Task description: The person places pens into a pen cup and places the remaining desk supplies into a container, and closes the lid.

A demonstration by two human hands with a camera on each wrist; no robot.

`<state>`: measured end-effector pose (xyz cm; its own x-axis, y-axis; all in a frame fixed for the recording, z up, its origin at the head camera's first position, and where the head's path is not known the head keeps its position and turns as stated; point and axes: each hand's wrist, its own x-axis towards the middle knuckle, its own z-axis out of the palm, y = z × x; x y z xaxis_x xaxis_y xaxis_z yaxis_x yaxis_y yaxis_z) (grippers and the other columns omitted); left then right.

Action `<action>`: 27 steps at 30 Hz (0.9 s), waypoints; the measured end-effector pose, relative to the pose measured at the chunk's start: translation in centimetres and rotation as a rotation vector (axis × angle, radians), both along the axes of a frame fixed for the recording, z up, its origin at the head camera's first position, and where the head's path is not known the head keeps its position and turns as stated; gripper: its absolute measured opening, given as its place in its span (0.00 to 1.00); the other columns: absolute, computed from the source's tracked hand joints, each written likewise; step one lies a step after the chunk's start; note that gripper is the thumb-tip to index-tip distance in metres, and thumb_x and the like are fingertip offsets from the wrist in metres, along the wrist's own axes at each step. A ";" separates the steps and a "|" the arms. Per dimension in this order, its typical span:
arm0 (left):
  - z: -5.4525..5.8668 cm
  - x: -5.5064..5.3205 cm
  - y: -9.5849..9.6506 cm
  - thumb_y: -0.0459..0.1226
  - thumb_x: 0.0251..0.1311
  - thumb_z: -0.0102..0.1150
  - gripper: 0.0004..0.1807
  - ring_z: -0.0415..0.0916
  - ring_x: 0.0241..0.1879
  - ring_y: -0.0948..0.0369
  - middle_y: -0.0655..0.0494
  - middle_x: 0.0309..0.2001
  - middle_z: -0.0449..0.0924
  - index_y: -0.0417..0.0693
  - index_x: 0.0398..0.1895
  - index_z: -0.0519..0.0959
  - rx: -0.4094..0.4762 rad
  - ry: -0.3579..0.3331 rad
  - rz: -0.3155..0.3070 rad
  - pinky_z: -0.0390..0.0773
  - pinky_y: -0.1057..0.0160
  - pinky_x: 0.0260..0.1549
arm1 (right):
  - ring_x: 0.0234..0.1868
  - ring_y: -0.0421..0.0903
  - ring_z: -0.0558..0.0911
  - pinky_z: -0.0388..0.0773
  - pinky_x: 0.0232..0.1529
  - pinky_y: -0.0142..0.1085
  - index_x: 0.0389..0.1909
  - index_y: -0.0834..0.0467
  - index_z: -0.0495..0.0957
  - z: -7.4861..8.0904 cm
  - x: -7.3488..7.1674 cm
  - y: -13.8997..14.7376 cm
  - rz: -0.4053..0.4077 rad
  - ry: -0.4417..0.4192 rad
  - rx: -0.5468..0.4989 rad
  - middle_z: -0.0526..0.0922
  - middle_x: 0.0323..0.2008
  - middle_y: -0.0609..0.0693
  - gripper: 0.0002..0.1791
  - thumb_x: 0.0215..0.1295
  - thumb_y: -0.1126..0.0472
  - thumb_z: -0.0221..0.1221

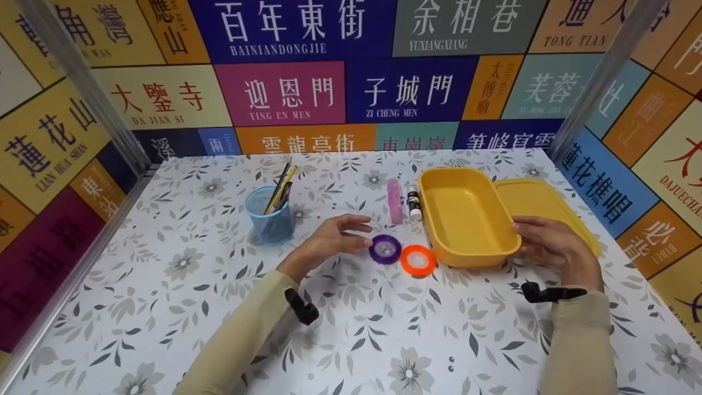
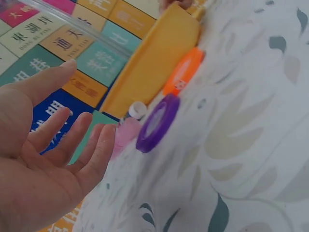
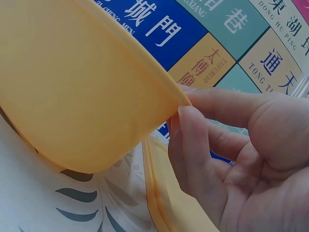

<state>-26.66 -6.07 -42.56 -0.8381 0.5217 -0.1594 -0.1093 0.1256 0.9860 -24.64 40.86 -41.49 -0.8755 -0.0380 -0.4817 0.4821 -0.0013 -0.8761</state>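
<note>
A yellow plastic box (image 1: pixel 466 214) stands on the right side of the table, its open top facing up. At its right rim, my right hand (image 1: pixel 554 247) pinches the edge between thumb and index finger, shown closely in the right wrist view (image 3: pixel 241 140). My left hand (image 1: pixel 334 236) is held over the table with relaxed, spread fingers and holds nothing. Its fingertips come close to a purple tape roll (image 1: pixel 395 259). Beside that lies an orange tape roll (image 1: pixel 419 271), near the box's front left corner.
The flat yellow lid (image 1: pixel 540 203) lies right of the box, partly behind my right hand. Left of the box are a small dark bottle with a white cap (image 1: pixel 414 206) and a long pink item (image 1: pixel 394 201). A blue mesh cup (image 1: pixel 271 225) holds several pens and brushes. Printed panels surround the table.
</note>
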 end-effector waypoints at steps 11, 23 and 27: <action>-1.0 -1.0 1.3 0.36 0.57 0.71 0.39 0.72 0.66 0.48 0.46 0.69 0.71 0.52 0.72 0.67 -0.157 0.050 -0.026 0.80 0.55 0.60 | 0.37 0.41 0.87 0.87 0.47 0.34 0.51 0.43 0.78 0.0 -0.1 -0.1 -0.012 -0.020 -0.002 0.88 0.38 0.39 0.18 0.61 0.54 0.69; -1.9 -1.4 2.4 0.36 0.55 0.73 0.43 0.71 0.67 0.48 0.45 0.70 0.70 0.47 0.74 0.64 -0.196 0.115 -0.043 0.78 0.53 0.62 | 0.39 0.41 0.87 0.87 0.48 0.35 0.55 0.45 0.75 -0.2 -0.3 0.0 0.000 -0.009 0.008 0.88 0.39 0.39 0.21 0.62 0.54 0.69; -2.0 -1.3 2.9 0.35 0.53 0.74 0.44 0.70 0.68 0.49 0.46 0.70 0.69 0.47 0.73 0.64 -0.234 0.142 -0.055 0.73 0.52 0.68 | 0.41 0.40 0.87 0.86 0.49 0.35 0.57 0.47 0.74 -0.3 -0.3 -0.1 0.010 0.004 0.012 0.88 0.39 0.38 0.23 0.62 0.55 0.69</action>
